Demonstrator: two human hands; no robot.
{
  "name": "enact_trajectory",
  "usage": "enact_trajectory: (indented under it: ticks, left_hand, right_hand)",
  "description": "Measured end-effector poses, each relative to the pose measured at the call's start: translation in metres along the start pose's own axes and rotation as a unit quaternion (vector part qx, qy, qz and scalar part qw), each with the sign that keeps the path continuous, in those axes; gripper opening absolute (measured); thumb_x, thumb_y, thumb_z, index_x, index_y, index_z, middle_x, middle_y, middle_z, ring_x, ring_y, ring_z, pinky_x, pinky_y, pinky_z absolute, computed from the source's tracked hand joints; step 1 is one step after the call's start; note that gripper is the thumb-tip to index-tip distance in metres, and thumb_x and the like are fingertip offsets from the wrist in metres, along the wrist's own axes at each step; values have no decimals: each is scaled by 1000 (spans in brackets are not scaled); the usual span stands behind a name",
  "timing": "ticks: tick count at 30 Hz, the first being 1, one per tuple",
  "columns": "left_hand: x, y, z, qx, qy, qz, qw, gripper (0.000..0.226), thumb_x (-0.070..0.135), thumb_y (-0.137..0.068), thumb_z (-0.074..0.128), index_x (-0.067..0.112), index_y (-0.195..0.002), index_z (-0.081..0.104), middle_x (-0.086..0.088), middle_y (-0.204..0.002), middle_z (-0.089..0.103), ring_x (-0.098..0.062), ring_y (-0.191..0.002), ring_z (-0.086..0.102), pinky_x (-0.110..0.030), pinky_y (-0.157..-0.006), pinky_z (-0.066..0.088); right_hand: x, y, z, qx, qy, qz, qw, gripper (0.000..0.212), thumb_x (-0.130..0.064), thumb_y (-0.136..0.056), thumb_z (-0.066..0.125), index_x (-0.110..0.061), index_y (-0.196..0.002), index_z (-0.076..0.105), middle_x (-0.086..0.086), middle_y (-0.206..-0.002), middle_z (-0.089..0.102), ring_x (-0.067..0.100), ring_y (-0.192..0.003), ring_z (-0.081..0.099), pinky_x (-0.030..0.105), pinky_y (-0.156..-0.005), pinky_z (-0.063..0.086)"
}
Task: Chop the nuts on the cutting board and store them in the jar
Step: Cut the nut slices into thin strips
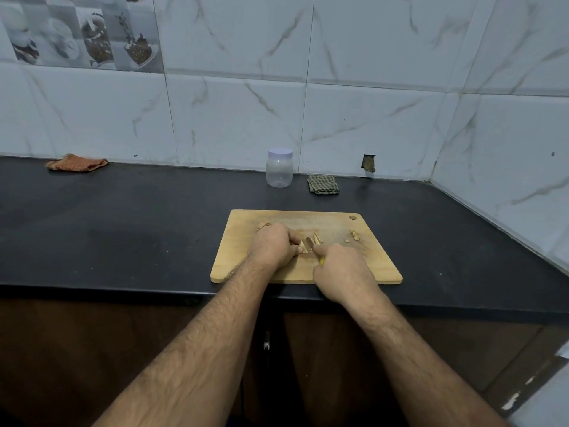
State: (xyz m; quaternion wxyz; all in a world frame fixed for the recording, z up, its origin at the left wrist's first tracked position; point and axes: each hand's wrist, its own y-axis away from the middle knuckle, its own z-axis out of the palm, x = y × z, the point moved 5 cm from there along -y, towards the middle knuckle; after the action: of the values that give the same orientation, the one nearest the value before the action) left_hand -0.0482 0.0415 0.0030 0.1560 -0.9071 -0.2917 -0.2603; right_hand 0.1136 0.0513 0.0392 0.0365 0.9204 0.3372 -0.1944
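R hand [341, 269] gripped knife [310, 244] on cutting board [378, 266]; L hand [275, 245] curled, pinning nuts [317, 237], jar [279, 171] shut behind

Two bare forearms enter from the bottom edge, one from 7 o'clock, one from 5 o'clock. No sleeves, watch, rings or gloves show. Both forearms carry dark hair, thinning toward the wrists. The left hand [275, 245] and right hand [345, 270] have short nails where visible.
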Motion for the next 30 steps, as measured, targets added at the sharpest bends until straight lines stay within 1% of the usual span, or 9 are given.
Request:
enact_trajectory:
  ticks: [4, 9, 13, 17, 21, 25, 27, 30]
  left_hand:
    - [1, 0, -1, -3, -2, 0, 1000, 18, 31, -87, 73, 32, -105, 76, 9, -108, 73, -10, -108, 61, -31, -96, 50]
    - [1, 0, -1, -1, -3, 2, 1000, 19, 31, -86, 73, 30, -105, 76, 8, -107, 73, -11, -109, 61, -30, -97, 50]
    - [1, -1, -2, 1, -7, 5, 1000, 21, 32, -86, 73, 30, -107, 76, 9, -111, 72, -10, -113, 58, -29, -97, 49]
    - [2, 0, -3, 2, -15, 11, 1000, 22, 32, -88, 71, 30, -110, 75, 9, -112, 72, -11, -114, 55, -26, -96, 47]
    - [-1, -1, -2, -3, -12, 6, 1000, 21, 33, -88, 72, 31, -108, 75, 8, -112, 72, -12, -113, 57, -27, -96, 47]
    - [1, -2, -2, -3, -15, 9, 1000, 20, 32, -88, 71, 30, -108, 75, 7, -108, 72, -11, -111, 57, -25, -95, 47]
    - [1, -2, -1, -7, -8, 7, 1000, 18, 31, -87, 72, 31, -104, 77, 8, -106, 73, -11, -107, 61, -28, -95, 49]
    - [0, -2, 0, -12, -3, 2, 1000, 16, 31, -86, 73, 32, -101, 77, 9, -107, 73, -10, -104, 63, -30, -94, 51]
  right_hand:
    - [-5, -1, 2, -11, 2, -13, 1000, 57, -11, -92, 51, -31, -146, 47, 2, -137, 58, 21, -122, 54, 31, -94, 47]
    - [-7, -3, 2, -12, 1, -18, 1000, 55, -12, -93, 51, -31, -145, 48, 3, -135, 59, 22, -121, 55, 32, -94, 48]
    - [-7, -3, 4, -13, 0, -16, 1000, 56, -13, -92, 51, -32, -145, 47, 2, -135, 59, 21, -120, 55, 32, -94, 49]
    - [-6, -2, 5, -14, 2, -15, 1000, 56, -14, -93, 52, -33, -146, 47, 3, -132, 60, 20, -114, 57, 31, -90, 51]
    - [-6, -1, 5, -9, 5, -16, 1000, 55, -15, -94, 52, -33, -146, 46, 3, -134, 59, 20, -117, 56, 31, -91, 50]
    - [-8, -3, 5, -24, 12, -13, 1000, 55, -15, -94, 52, -33, -146, 46, 4, -136, 58, 21, -118, 56, 33, -93, 51]
    - [-10, -5, 5, -30, 11, -10, 999, 55, -13, -93, 51, -32, -144, 48, 5, -133, 59, 22, -116, 57, 33, -92, 51]
    - [-14, -9, 5, -31, 16, -10, 999, 50, -10, -91, 49, -28, -138, 56, 5, -125, 63, 24, -113, 58, 31, -85, 48]
